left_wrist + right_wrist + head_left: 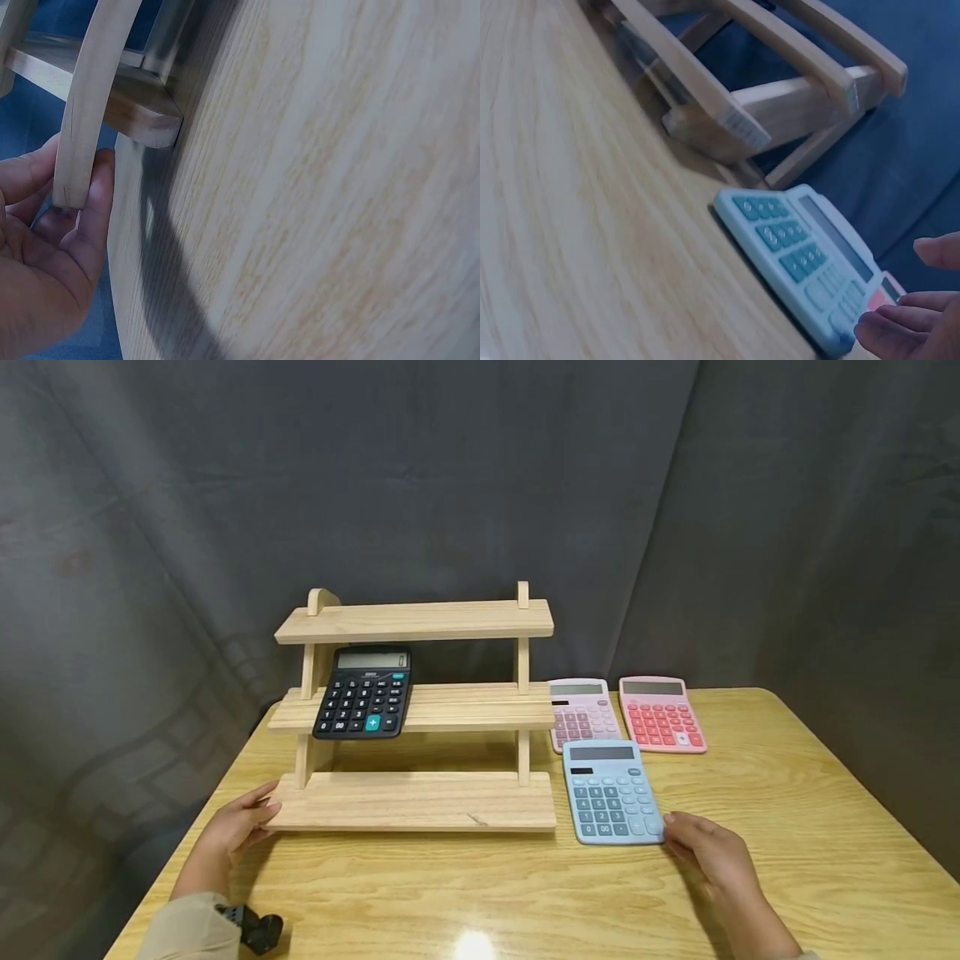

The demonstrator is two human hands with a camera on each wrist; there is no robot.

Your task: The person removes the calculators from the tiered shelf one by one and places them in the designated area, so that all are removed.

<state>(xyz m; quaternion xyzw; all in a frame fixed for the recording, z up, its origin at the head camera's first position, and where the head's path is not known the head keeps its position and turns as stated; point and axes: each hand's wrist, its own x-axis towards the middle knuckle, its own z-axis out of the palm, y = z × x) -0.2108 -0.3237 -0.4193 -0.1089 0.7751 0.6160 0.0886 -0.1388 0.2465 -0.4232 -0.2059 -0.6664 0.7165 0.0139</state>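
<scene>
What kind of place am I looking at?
Probably a staged tabletop workspace: a dark fabric backdrop hangs behind a wood-grain table that bears a three-tier wooden shelf and four calculators.

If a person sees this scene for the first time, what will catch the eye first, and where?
Probably the wooden stand, left of centre on the table, with a black calculator propped on the left of its middle shelf. Next, the light blue calculator, right of the stand, with the right hand at its near right corner. The left hand grips the stand's left end.
</scene>
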